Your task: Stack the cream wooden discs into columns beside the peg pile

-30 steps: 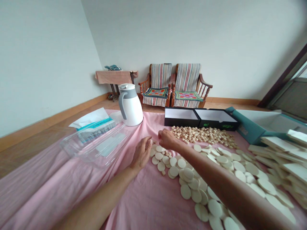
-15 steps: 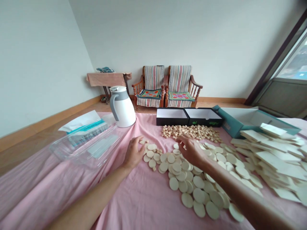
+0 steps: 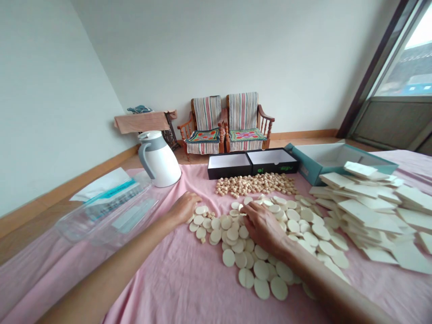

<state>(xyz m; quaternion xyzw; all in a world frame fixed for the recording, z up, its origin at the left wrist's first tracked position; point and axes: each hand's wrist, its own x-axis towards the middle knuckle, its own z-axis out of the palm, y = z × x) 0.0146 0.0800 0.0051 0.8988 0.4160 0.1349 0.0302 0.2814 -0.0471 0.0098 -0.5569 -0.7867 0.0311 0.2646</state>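
Observation:
My left hand [image 3: 184,208] rests on the pink cloth [image 3: 162,283], its fingertips at the left edge of a spread of flat cream discs [image 3: 251,265]. It holds nothing I can see. My right hand [image 3: 261,227] lies on the middle of the discs, fingers curled downward, and its palm hides whatever is beneath. Just beyond the discs is a heap of small round tan pieces [image 3: 253,184]. Several thin cream squares [image 3: 367,211] lie stacked loosely to the right.
Two open black boxes [image 3: 229,165] stand behind the tan pieces, and an open teal box [image 3: 313,164] sits to their right. On the left are a white thermal jug [image 3: 158,159] and a clear plastic container [image 3: 108,216]. Wooden armchairs [image 3: 205,121] stand by the far wall.
The view has swung right, sliding the room leftward. My right hand has moved from beside the tan pieces onto the discs. My left hand has shifted slightly along the discs' left edge.

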